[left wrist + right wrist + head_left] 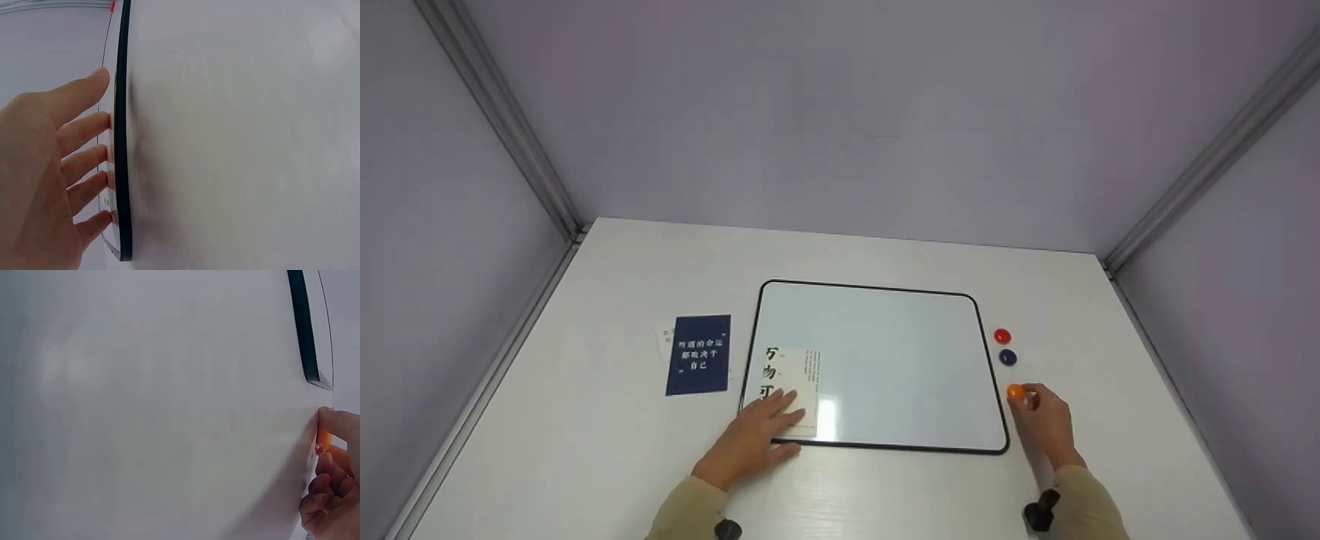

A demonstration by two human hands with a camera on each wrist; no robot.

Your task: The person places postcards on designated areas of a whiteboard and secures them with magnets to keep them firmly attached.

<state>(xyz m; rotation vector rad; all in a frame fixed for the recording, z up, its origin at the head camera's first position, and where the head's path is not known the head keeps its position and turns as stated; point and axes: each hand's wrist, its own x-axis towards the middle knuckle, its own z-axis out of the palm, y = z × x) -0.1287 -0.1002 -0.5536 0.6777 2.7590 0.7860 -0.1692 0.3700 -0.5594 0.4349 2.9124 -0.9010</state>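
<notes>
A cream card (804, 382) with black Chinese characters lies on the lower left part of a whiteboard (900, 367) with a black rim. My left hand (754, 435) rests over the card's lower left, fingers spread and fairly straight; it hides part of the print. In the left wrist view the fingertips (104, 152) press on the board just inside its dark edge. To the right of the board, my right hand (1044, 421) pinches an orange round magnet (1016, 392) between thumb and fingers. The right wrist view shows the orange magnet (324, 437) partly hidden by the hand.
A red round magnet (1003, 337) and a dark blue one (1008, 358) lie on the white table (585, 420) right of the board. Left of the board, a navy card (699, 355) with white characters overlaps a pale card (664, 341). Walls (840, 135) enclose the table's back and sides.
</notes>
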